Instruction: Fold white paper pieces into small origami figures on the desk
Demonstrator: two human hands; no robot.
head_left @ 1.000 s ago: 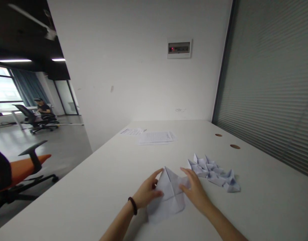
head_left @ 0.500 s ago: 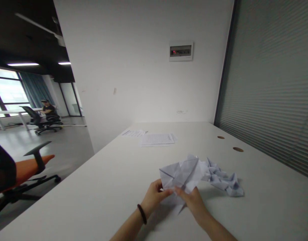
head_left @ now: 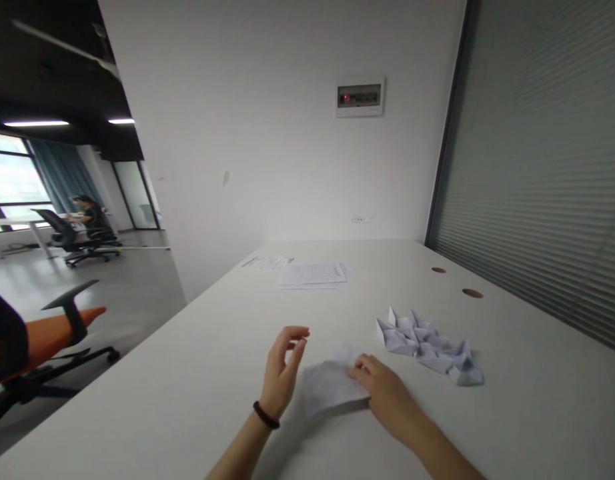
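A creased white sheet of paper is low over the near part of the white table. My right hand pinches its right edge between thumb and fingers. To the left of the sheet, my left hand is raised with thumb and fingers apart and nothing between them. A black band circles the left wrist. Several folded white paper pieces with pointed corners lie grouped to the right, beyond my right hand.
Printed sheets lie farther back on the table. Two round holes, one of them the nearer cable hole, are near the blinds. An orange chair stands left of the table. A person sits in the background.
My left hand has let go of the paper and moved up and left. The sheet has been turned and lowered in my right hand, uncovering more of the folded pieces.
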